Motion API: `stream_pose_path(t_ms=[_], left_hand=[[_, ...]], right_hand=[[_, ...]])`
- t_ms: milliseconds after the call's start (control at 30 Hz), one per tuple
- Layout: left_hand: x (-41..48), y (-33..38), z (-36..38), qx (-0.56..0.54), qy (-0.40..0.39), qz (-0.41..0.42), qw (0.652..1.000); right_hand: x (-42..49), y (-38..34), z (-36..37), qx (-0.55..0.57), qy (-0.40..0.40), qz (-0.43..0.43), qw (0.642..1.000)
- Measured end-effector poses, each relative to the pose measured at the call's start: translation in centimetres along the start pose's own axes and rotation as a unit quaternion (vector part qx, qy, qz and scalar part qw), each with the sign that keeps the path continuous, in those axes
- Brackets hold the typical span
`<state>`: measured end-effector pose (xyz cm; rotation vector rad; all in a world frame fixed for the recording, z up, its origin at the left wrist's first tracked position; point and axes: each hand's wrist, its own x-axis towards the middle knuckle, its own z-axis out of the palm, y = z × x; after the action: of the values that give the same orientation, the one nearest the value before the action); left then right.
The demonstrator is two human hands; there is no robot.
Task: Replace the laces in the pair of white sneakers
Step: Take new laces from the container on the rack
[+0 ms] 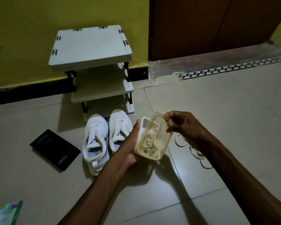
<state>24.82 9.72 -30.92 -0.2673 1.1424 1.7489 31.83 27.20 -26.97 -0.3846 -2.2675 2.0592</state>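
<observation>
I see my left hand (132,144) gripping the clear plastic container (165,144) of coiled laces (150,142), right hand (183,125) pinching its rim.

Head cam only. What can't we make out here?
All in the head view:
1. Laces in the tub: tangled behind cloudy plastic, count unclear.
2. Loose laces on the floor: partly behind the right forearm.
3. One sneaker: side hidden by the left hand.
4. Colourful item, bottom-left: cut off by the frame edge.
5. Smaller print on the black box: too small to read.
</observation>
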Motion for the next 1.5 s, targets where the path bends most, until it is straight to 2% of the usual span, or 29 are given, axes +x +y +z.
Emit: stream_pose_path(t_ms=[100,233,367,467,600,733,833,933,1033,1100,1133,1233,1333,1367,1400,1500], left_hand=[[0.1,0.5,-1.2,-0.054,0.02,0.024,0.998],[0.4,0.7,-1.8,-0.103,0.033,0.077,0.991],[0.5,1.5,-3.8,-0.167,0.047,0.165,0.971],[-0.3,1.7,-4.5,-0.166,0.045,0.155,0.973],[-1.1,1.2,-4.0,-0.128,0.043,0.126,0.983],[-1.9,-0.1,-3.6,-0.121,0.033,0.09,0.988],[-2.2,-0.8,-3.6,-0.121,0.025,0.072,0.99],[-2.0,-1.3,-3.7,-0.128,0.005,0.07,0.989],[-1.4,-1.5,-3.3,-0.112,-0.003,0.074,0.991],[-1.0,-1.8,-2.6,-0.095,-0.004,0.066,0.993],[-0.8,-1.9,-2.2,-0.089,-0.005,0.058,0.994],[-0.2,-2.5,-0.9,-0.076,-0.011,0.043,0.996],[0.2,-2.8,0.4,-0.067,-0.026,0.02,0.997],[0.3,-2.9,0.6,-0.068,-0.028,0.017,0.997],[0.4,-2.9,0.8,-0.069,-0.028,0.015,0.997],[0.4,-3.0,0.9,-0.072,-0.018,0.012,0.997]], right_hand=[[-0.4,-0.7,-0.6,0.028,-0.027,-0.042,0.998],[-1.1,-0.2,-2.8,0.08,-0.047,-0.03,0.995],[-1.7,1.5,-4.0,0.053,0.042,0.005,0.998],[-1.5,3.8,-2.8,-0.05,0.099,-0.014,0.994],[0.0,8.2,-0.1,-0.207,0.089,-0.042,0.973],[2.6,12.2,1.3,-0.391,0.049,-0.072,0.916],[3.7,12.6,1.4,-0.428,0.031,-0.051,0.902],[3.3,11.6,0.6,-0.423,0.108,-0.053,0.898],[1.5,10.9,-1.8,-0.494,0.171,0.011,0.853],[0.1,11.1,-3.9,-0.546,0.157,0.127,0.813],[-0.4,11.3,-4.8,-0.543,0.142,0.183,0.807],[-1.6,12.2,-7.3,-0.506,0.088,0.272,0.814],[-2.6,12.5,-7.8,-0.536,0.077,0.257,0.8],[-2.8,12.4,-7.7,-0.532,0.103,0.216,0.812],[-3.0,12.1,-7.5,-0.501,0.138,0.158,0.84],[-3.6,8.4,-5.3,-0.295,0.209,0.036,0.931]])
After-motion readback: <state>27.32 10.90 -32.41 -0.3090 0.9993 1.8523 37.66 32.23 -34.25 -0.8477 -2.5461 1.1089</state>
